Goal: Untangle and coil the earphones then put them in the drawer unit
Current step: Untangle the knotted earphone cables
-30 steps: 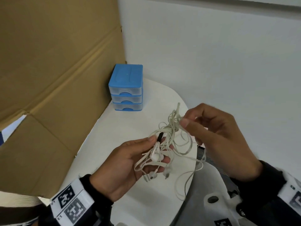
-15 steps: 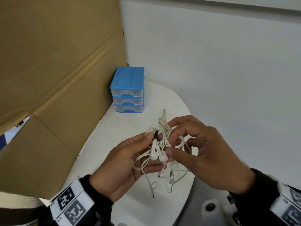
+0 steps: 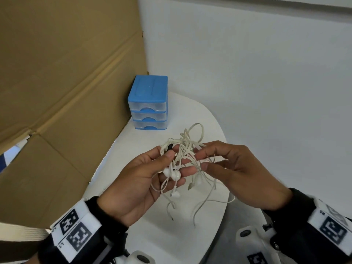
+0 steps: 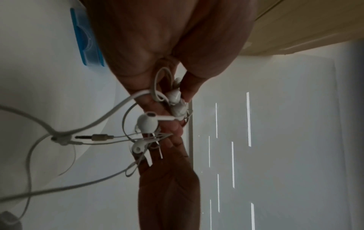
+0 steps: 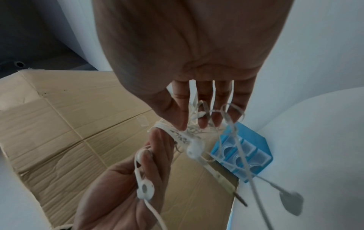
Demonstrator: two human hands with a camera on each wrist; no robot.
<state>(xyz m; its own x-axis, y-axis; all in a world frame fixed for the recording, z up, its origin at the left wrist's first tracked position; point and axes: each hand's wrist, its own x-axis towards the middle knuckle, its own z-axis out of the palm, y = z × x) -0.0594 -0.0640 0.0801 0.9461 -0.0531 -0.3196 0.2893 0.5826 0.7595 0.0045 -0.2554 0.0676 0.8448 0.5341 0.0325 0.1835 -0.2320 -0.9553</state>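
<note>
The white earphones (image 3: 187, 149) are a tangled bunch held in the air above the white table (image 3: 190, 237). My left hand (image 3: 171, 159) pinches the bunch between thumb and fingers, with two earbuds (image 3: 172, 174) lying on its fingers. From the right, my right hand (image 3: 202, 159) has thumb and fingertips on loose strands, and loops run round its nearly straight fingers (image 5: 218, 109). Several cable ends and the jack plug (image 4: 94, 137) dangle below. The blue drawer unit (image 3: 148, 103) stands at the table's far left with all three drawers closed.
A large cardboard sheet (image 3: 66, 73) stands along the table's left side, right beside the drawer unit. A white wall (image 3: 247, 73) rises behind and to the right. The table's curved edge (image 3: 224, 187) runs below my right hand.
My right hand, drawn out to the right a second ago, came back in against the bunch and now has its fingers spread among the strands. The left hand kept its hold.
</note>
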